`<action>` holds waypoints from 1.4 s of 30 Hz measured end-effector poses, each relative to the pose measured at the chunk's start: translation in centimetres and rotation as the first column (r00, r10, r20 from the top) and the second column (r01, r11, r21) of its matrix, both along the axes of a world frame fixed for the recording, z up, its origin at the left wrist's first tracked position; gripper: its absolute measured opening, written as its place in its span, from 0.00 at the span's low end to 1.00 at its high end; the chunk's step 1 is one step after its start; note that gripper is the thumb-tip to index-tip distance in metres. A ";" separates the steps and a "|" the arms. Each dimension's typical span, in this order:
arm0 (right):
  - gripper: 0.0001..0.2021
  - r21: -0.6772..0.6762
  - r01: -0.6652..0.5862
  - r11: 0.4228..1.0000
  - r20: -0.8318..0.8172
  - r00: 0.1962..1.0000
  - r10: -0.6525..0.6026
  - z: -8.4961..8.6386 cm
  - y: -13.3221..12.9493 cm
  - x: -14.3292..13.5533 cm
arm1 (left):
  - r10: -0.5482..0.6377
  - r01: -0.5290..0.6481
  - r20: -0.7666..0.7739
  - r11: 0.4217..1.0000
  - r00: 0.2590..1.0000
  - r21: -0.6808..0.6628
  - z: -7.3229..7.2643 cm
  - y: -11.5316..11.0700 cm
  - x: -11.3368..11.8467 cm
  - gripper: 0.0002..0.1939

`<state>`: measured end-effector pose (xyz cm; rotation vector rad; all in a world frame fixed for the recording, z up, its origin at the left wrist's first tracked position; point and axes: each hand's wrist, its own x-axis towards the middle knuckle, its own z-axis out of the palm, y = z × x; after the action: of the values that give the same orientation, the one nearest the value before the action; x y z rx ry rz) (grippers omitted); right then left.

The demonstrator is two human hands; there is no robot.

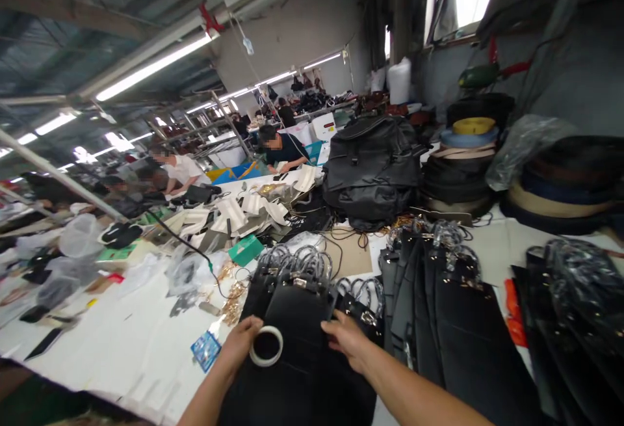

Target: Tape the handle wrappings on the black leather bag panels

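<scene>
Two-handed, holds white roll (267,363) in pinched left hand (240,343) over black panel (302,328); has right hand (348,340) by panel's right side. Cannot tell right-hand grip.

Both bare forearms (407,374) stretched out front — left hand (244,340) curled in, right hand (348,340) angled inward, fingers bent.

Black panels (292,374) cut off by the bottom edge, the right hand's (348,341) hold (panel edge or nothing) unclear, print on a blue packet (205,350) too small to read, stacked rolls (560,201) cut off at right, far-left clutter (58,276) blurred
</scene>
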<state>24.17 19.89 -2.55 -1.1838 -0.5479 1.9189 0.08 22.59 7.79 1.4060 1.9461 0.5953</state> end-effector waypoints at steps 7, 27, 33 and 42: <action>0.23 0.092 0.004 0.996 0.165 0.986 -0.019 -1.2 0.9 1.3 | -0.128 0.104 0.126 0.977 0.984 0.184 1.1 -1.7 4.2 0.18; 0.07 0.626 -0.094 0.774 0.565 0.739 -0.367 8.3 -8.9 14.6 | -0.010 0.167 0.849 0.982 0.528 -0.092 0.8 -10.2 24.1 0.20; 0.08 0.658 -0.105 0.746 0.582 0.699 -0.415 10.0 -10.1 16.8 | -0.171 0.251 0.713 0.968 0.680 -0.008 0.2 -11.1 25.6 0.26; 0.07 0.618 -0.243 0.747 0.695 0.614 -0.375 9.8 -9.4 19.3 | -0.337 0.321 0.515 0.939 0.788 0.124 -0.4 -10.6 27.8 0.23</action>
<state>43.45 10.50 7.21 -1.4614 -1.5034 0.8208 27.90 11.95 7.43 1.3739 1.2224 0.7514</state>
